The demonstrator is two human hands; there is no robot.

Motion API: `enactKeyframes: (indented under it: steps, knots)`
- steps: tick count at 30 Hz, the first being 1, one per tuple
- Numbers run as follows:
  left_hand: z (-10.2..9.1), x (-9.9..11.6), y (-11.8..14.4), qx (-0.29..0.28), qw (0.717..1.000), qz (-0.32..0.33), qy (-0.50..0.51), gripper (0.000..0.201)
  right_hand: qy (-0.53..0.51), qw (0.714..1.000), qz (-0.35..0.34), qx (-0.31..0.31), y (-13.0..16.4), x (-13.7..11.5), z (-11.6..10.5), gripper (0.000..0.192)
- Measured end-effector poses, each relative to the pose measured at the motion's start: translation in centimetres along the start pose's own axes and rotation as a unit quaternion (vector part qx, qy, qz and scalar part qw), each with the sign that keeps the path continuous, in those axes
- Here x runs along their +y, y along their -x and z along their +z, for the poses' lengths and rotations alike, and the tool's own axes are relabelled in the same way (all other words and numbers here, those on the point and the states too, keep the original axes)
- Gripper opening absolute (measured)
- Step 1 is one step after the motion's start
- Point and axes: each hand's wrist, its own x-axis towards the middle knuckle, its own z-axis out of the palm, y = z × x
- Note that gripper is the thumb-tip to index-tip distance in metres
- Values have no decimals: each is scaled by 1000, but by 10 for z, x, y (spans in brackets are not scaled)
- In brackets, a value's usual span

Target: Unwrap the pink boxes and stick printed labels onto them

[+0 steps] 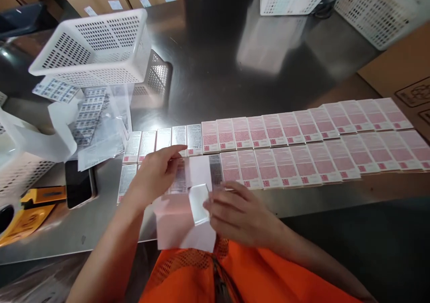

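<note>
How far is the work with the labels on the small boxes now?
About five boxes at the left of the far row already carry silvery labels, and some in the near row. The right hand peels a label from the backing sheet; the left hand rests on the near row. The pink boxes to the right, most of both rows, show no labels.

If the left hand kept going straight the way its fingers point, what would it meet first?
The left hand points right and slightly away, low over the table. It would probably first meet the silver-labelled box in the far row of boxes, though depth is hard to judge.
</note>
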Motion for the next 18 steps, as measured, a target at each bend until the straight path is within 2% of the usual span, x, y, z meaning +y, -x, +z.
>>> enactKeyframes:
  steps: [4, 6, 7, 10, 13, 15, 18]
  knots:
    - [-10, -14, -14, -9, 1000, 3, -7, 34, -201, 978, 34, 38, 4, 6, -38, 12]
    - [-11, -13, -19, -6, 1000, -3, 13, 33, -246, 965, 69, 51, 4, 20, -51, 3]
    - [-9, -11, -21, -4, 999, -12, 33, 32, -258, 958, 107, 61, 2, 29, -54, 10]
    - [1, 0, -26, -4, 994, -36, 101, 30, -280, 920, 254, 102, -10, 64, -52, 27]
    - [12, 12, -33, -26, 992, -19, 121, 31, -258, 892, 360, 86, -30, 97, -42, 29]
    - [15, 16, -38, -37, 992, -2, 122, 37, -243, 889, 383, 67, -42, 114, -37, 28]
    - [16, 18, -47, -54, 989, 5, 136, 48, -313, 862, 396, 46, -58, 130, -34, 28]
